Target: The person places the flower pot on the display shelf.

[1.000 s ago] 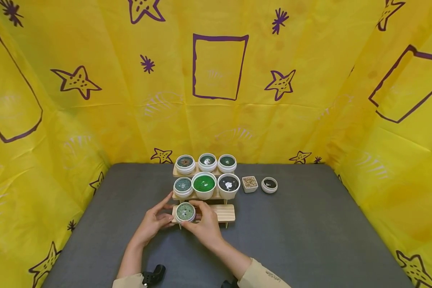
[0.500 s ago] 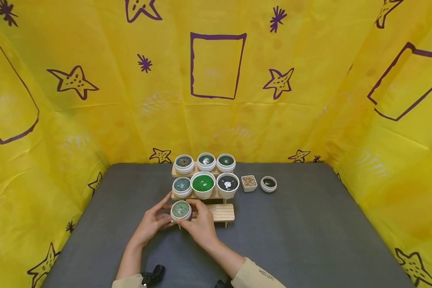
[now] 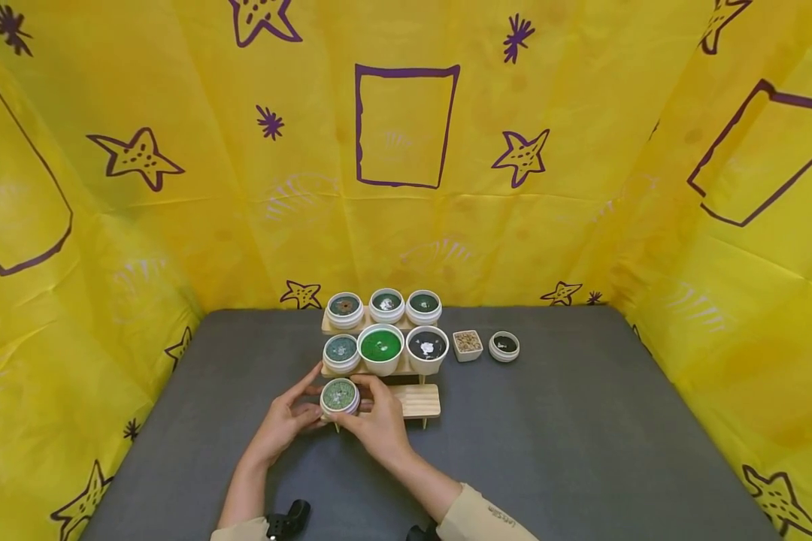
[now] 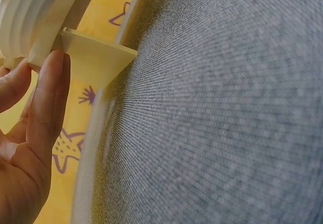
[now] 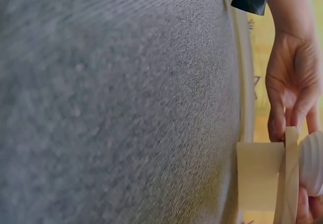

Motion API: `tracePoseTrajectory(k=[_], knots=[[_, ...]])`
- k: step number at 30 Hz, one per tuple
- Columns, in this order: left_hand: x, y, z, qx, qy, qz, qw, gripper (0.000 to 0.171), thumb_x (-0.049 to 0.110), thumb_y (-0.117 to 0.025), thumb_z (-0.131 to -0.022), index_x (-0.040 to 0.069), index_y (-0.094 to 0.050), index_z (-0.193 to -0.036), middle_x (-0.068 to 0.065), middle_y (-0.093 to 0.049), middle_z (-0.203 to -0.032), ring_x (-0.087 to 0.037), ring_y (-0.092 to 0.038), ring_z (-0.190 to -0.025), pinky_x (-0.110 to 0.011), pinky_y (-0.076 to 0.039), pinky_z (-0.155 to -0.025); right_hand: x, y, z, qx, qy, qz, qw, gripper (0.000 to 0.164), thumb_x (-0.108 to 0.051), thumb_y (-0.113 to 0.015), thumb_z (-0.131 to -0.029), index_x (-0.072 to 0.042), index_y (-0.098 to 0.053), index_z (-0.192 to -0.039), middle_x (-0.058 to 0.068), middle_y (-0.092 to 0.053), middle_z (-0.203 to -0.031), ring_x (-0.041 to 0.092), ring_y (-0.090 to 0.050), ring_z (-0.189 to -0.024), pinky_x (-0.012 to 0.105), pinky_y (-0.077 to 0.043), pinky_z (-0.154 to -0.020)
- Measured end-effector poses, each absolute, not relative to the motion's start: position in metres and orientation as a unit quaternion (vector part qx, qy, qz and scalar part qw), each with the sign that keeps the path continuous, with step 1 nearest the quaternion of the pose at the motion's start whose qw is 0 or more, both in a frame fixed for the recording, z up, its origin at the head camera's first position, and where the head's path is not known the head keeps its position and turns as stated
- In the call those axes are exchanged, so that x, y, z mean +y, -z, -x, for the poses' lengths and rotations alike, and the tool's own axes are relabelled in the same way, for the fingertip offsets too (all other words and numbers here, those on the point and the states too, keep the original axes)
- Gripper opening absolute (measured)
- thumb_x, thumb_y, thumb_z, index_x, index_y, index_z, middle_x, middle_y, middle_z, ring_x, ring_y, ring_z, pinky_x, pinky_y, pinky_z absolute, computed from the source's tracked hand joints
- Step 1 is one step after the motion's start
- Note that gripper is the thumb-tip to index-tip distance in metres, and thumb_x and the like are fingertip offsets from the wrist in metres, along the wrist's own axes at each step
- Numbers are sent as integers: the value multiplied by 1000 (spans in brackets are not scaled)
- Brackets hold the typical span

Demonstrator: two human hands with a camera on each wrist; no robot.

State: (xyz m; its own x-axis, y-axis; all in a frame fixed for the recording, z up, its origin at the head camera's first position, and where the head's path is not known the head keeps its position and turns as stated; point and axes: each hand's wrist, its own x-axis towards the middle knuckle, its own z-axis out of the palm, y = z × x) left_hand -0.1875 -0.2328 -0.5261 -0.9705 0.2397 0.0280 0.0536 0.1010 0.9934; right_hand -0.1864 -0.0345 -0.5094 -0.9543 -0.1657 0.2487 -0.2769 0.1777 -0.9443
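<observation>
A small white ribbed bowl (image 3: pixel 340 396) with speckled green contents is at the left end of the lowest tier of a wooden stepped stand (image 3: pixel 419 400). My right hand (image 3: pixel 379 424) grips this bowl between thumb and fingers. In the right wrist view, the bowl (image 5: pixel 312 163) appears to touch the board. My left hand (image 3: pixel 280 421) pinches the left end of the same tier. Its thumb lies above the board and fingers below, as the left wrist view shows. On the middle tier sit a blue-green bowl (image 3: pixel 341 353), a bright green cup (image 3: pixel 381 348) and a dark cup (image 3: pixel 427 348).
Three white bowls, including a middle one (image 3: pixel 387 305), stand on the top tier. A square dish of grainy bits (image 3: pixel 468 345) and a small dark-filled bowl (image 3: pixel 504 346) are right of the stand on the grey table (image 3: pixel 568 428). Yellow patterned cloth (image 3: pixel 406 225) surrounds the table.
My right hand has shifted the speckled green bowl slightly left along the lowest tier. My left hand keeps its hold on the stand's end.
</observation>
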Motion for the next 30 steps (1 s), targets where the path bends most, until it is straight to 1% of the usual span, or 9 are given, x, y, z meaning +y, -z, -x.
tracePoseTrajectory(k=[4,7,10,13,16,21,27,30], knots=[[-233,526,187,739,-663,-93,71,77,-7,-58,-93,13,-23,-158,-33,-45,-131,-4,-69,-88,-23,-60,-75,-30,511,187,-758,-632,-158,44,60,-21,-89,-71,-6,-62,-122,12,-69,-117,27,-70,-101,27,-60,-85],[-232,526,187,740,-663,-92,72,76,-6,-57,-93,14,-23,-158,-35,-43,-132,-4,-69,-88,-23,-60,-75,-21,510,187,-760,-626,-169,49,59,-23,-89,-72,-5,-62,-121,13,-69,-118,29,-70,-102,33,-61,-86],[-231,525,186,740,-662,-89,74,76,-6,-58,-93,15,-23,-158,-36,-42,-133,-4,-69,-88,-24,-60,-75,-9,511,187,-774,-606,-176,61,54,-22,-88,-72,-5,-65,-118,15,-71,-113,29,-71,-99,35,-61,-83],[-231,524,186,740,-663,-81,78,77,-6,-58,-93,15,-23,-158,-35,-41,-134,-4,-68,-88,-26,-61,-76,5,513,188,-786,-586,-183,75,45,-19,-88,-73,-8,-69,-112,14,-73,-106,28,-71,-95,33,-61,-81],[-231,523,186,739,-665,-74,81,77,-6,-58,-93,15,-24,-158,-34,-40,-134,-5,-68,-88,-28,-61,-77,20,514,190,-794,-569,-194,92,38,-17,-87,-73,-11,-72,-108,10,-75,-101,24,-72,-92,29,-60,-79],[-232,522,186,736,-669,-72,81,77,-7,-58,-92,15,-24,-158,-34,-40,-134,-5,-69,-88,-28,-61,-76,44,514,192,-811,-536,-203,120,35,-18,-88,-72,-13,-74,-104,3,-77,-98,19,-72,-92,25,-58,-80],[-231,522,187,734,-670,-75,81,78,-7,-59,-92,14,-24,-158,-35,-41,-134,-5,-69,-89,-26,-61,-76,76,517,198,-823,-516,-197,130,32,-15,-88,-71,-12,-75,-101,2,-78,-96,17,-74,-88,28,-58,-79],[-231,523,187,734,-670,-72,81,78,-8,-59,-91,14,-24,-158,-35,-41,-134,-5,-69,-88,-25,-61,-75,91,519,201,-830,-504,-195,136,30,-14,-87,-73,-12,-75,-100,2,-78,-95,17,-74,-86,31,-60,-77]])
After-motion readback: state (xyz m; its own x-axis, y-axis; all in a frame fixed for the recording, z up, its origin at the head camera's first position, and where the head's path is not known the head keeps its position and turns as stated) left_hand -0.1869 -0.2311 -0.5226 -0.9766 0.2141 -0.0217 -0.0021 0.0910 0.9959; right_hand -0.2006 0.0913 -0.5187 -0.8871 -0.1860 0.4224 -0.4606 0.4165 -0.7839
